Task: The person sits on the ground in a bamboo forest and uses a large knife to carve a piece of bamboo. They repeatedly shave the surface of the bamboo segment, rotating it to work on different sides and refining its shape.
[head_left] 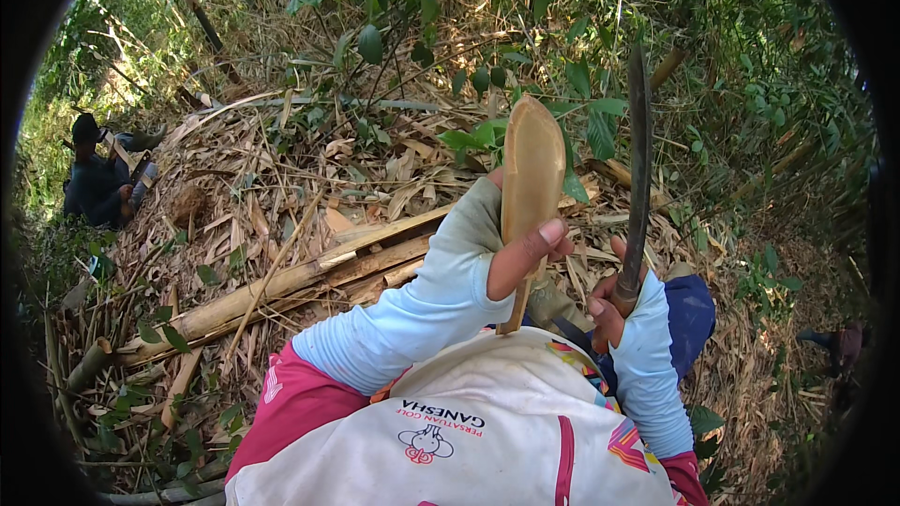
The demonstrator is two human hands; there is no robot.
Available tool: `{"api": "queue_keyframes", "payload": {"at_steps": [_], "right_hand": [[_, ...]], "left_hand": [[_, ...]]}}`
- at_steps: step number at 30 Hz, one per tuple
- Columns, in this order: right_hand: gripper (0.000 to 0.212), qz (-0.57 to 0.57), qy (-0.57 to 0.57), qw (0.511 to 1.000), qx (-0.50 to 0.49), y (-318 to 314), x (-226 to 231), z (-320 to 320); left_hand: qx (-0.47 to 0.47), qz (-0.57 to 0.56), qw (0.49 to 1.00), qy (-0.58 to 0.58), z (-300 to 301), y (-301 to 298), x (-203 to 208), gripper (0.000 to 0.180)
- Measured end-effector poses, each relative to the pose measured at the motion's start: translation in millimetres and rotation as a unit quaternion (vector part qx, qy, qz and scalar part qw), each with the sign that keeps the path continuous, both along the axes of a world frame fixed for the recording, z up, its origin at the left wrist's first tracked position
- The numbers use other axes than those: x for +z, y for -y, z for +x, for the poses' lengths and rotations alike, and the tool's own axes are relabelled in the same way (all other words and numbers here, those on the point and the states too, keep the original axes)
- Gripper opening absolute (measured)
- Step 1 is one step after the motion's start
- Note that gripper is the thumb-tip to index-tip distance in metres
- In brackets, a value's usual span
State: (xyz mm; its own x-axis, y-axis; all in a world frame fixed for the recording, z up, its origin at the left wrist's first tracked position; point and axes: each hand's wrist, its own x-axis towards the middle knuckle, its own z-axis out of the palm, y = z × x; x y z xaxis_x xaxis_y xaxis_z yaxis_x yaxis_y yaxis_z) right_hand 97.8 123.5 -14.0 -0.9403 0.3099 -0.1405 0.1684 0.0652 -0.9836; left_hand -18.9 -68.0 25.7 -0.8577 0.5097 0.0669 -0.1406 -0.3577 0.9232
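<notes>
My left hand (525, 258), its wrist and back covered by a light blue and grey sleeve, is closed around a pale paddle-shaped spatula (534, 155). The broad rounded end of the spatula points up, and its narrow handle runs down to my shirt. Only the thumb and a few fingertips show. To the right, my right hand (614, 305) is wrapped round the handle end of a machete (639, 145). Its long dark blade stands nearly upright, slightly curved, beside the spatula and apart from it.
Split bamboo poles (281, 295) lie across the dry leaf litter (234, 187) to my left. A person in dark clothes (98, 173) sits at the far left. Green leafy stems (375, 28) hang ahead, and brush crowds the right side. Part of another person (844, 342) shows at the right edge.
</notes>
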Motion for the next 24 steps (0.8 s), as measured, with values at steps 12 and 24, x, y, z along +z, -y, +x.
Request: {"api": "queue_keyframes", "payload": {"at_steps": [12,24], "right_hand": [[0.073,-0.008,0.006,1.000,0.009,6,0,1],[0.073,0.030,-0.010,0.999,0.034,10,4,2]], "left_hand": [[-0.023,0.004,1.000,0.001,-2,3,1,0.054],[-0.032,0.025,0.999,0.030,-2,5,4,0.051]]}}
